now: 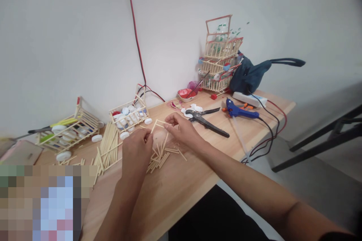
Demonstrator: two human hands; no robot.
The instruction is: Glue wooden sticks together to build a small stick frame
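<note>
Wooden frame (161,122) pinched in left grip (137,147) and right grip (182,130); stick cart (130,117) holds white pieces (125,111).

A plain, pale grey wall (70,26) fills the upper part of the view, smooth and undecorated, with a thin red-and-black cable (136,32) hanging down it at a slight slant toward the back edge of the desk. The desk (169,196) has a light wooden top with visible grain and runs along the wall, ending at the right above a grey floor (305,188). Near the right edge, dark straight bars (296,157) slope across in shadow, while soft, fairly even light covers the wall and desktop.
</note>
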